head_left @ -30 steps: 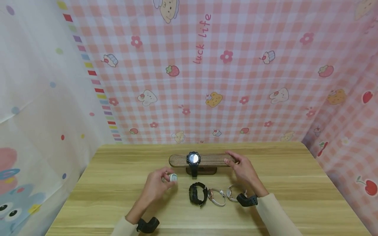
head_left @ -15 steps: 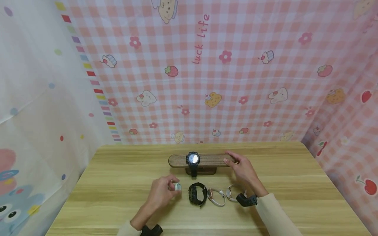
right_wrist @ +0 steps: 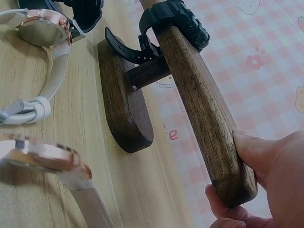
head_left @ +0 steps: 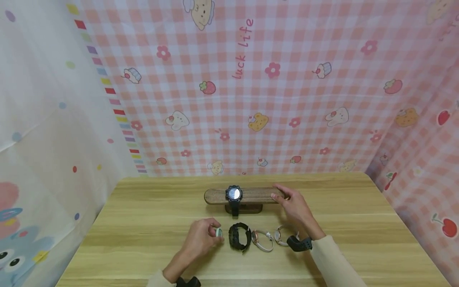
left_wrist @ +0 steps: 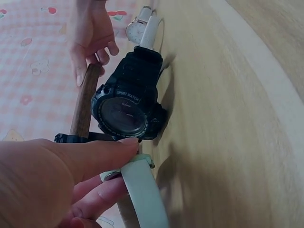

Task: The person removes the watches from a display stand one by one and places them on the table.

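Observation:
My left hand (head_left: pixel 201 238) pinches a pale mint-green watch (head_left: pixel 219 232) between thumb and fingers. In the left wrist view its light strap (left_wrist: pixel 146 192) hangs below the fingertips. Just right of that hand, a black sport watch (left_wrist: pixel 124 107) stands on its side on the table. My right hand (head_left: pixel 295 204) grips the right end of a dark wooden watch stand (head_left: pixel 257 194), thumb on one face and fingers behind. Strapped around the left part of its bar is another black watch (head_left: pixel 234 193), with the strap end hanging down.
Right of the black sport watch lie two watches with white straps: a rose-gold one (head_left: pixel 263 240) and another (head_left: pixel 279 235) partly behind the right wrist. The stand's base (right_wrist: pixel 124 102) rests on the wooden table (head_left: pixel 150 223). A pink checked cloth (head_left: pixel 229 99) hangs behind the table.
My left hand has moved right and toward the table's near side, bringing the mint-green watch beside the black sport watch. My right hand has stayed on the stand.

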Motion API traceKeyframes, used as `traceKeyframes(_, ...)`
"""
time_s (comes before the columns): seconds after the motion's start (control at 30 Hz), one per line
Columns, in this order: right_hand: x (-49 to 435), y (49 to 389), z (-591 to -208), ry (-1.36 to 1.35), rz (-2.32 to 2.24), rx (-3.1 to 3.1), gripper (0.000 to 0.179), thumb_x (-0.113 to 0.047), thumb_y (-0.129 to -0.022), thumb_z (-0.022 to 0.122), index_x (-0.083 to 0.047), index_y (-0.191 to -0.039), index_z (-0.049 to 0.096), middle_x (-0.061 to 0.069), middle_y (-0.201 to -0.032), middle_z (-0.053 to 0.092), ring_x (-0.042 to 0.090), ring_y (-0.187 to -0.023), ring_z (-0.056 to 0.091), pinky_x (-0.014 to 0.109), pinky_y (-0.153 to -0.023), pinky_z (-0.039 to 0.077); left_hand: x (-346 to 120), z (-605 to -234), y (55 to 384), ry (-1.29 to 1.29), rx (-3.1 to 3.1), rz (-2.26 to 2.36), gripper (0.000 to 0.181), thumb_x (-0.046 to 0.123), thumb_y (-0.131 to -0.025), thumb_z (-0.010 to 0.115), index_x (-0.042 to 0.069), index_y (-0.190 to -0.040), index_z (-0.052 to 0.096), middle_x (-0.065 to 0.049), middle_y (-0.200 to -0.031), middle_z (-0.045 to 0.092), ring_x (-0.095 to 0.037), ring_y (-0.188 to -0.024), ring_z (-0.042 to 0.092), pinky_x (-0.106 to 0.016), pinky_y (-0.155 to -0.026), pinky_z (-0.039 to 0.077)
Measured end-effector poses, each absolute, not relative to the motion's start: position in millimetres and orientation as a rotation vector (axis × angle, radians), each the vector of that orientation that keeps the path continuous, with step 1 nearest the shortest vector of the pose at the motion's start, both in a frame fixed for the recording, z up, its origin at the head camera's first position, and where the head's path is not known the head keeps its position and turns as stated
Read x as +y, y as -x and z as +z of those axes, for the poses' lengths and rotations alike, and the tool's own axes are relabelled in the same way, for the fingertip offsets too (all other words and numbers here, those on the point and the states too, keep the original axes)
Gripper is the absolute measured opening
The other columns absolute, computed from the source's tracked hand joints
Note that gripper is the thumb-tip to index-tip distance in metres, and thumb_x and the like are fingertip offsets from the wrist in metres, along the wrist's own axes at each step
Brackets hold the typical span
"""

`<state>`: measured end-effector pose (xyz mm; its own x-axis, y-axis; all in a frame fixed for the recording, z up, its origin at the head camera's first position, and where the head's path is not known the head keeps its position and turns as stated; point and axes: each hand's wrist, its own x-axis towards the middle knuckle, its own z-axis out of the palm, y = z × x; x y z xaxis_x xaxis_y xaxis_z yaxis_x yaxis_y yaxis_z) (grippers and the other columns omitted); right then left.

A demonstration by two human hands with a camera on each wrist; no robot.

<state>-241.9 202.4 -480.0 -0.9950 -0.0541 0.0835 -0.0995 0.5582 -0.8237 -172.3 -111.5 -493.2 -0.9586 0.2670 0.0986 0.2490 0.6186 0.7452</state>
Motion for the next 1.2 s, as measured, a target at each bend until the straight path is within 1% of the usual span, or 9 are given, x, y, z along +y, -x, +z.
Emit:
traceKeyframes(0.13,202,242,-480,-0.142,1.452,-2.726,0.041,-0.023,-0.096,0.066,-0.010,-0.135,0.062,0.006,-0.082,0.060,0.016,-0.067,0.051,0.026,-0.056,0.042,-110,-496,172,-0.461,2.813,1.268,0.034,0.003,-0.069,0.086,-0.004,-0.098,0.070,0.001,-0.067,0.069,-0.002,-0.057,0.058,-0.021,-0.059,0.050)
traceKeyframes(0.33,202,242,-481,-0.141,1.445,-2.726,0.040,-0.023,-0.096,0.067,-0.011,-0.134,0.063,0.005,-0.080,0.058,0.016,-0.068,0.050,0.026,-0.056,0.042,-110,-498,172,-0.487,2.824,1.241,0.035,0.005,-0.068,0.088,-0.004,-0.098,0.070,0.002,-0.067,0.068,-0.002,-0.059,0.058,-0.021,-0.059,0.050)
traceKeyframes(0.53,202,242,-482,-0.135,1.450,-2.723,0.040,-0.023,-0.095,0.068,-0.011,-0.133,0.063,0.005,-0.080,0.058,0.016,-0.068,0.050,0.025,-0.056,0.041,-111,-499,172,-0.495,2.800,1.251,0.038,0.005,-0.067,0.088,-0.004,-0.099,0.069,0.000,-0.068,0.069,-0.003,-0.059,0.060,-0.021,-0.060,0.051)
traceKeyframes(0.87,203,244,-481,-0.151,1.409,-2.736,0.039,-0.024,-0.096,0.067,-0.011,-0.132,0.063,0.005,-0.079,0.058,0.016,-0.067,0.049,0.025,-0.055,0.040,-113,-496,172,-0.486,2.769,1.255,0.048,0.009,-0.067,0.089,-0.005,-0.108,0.068,0.002,-0.070,0.069,-0.004,-0.061,0.062,-0.021,-0.062,0.053)
traceKeyframes(1.0,204,244,-482,-0.166,1.409,-2.732,0.039,-0.023,-0.096,0.067,-0.011,-0.133,0.063,0.005,-0.080,0.059,0.016,-0.068,0.050,0.026,-0.054,0.041,-114,-491,172,-0.457,2.751,1.277,0.051,0.010,-0.068,0.089,-0.005,-0.111,0.067,0.002,-0.070,0.069,-0.005,-0.060,0.061,-0.021,-0.059,0.052)
traceKeyframes(1.2,203,244,-483,-0.161,1.411,-2.730,0.039,-0.024,-0.095,0.068,-0.012,-0.132,0.064,0.005,-0.080,0.059,0.016,-0.068,0.050,0.026,-0.055,0.041,-116,-478,178,-0.474,2.806,1.305,0.048,0.012,-0.073,0.087,-0.004,-0.113,0.067,0.001,-0.070,0.068,-0.004,-0.056,0.057,-0.021,-0.053,0.048)
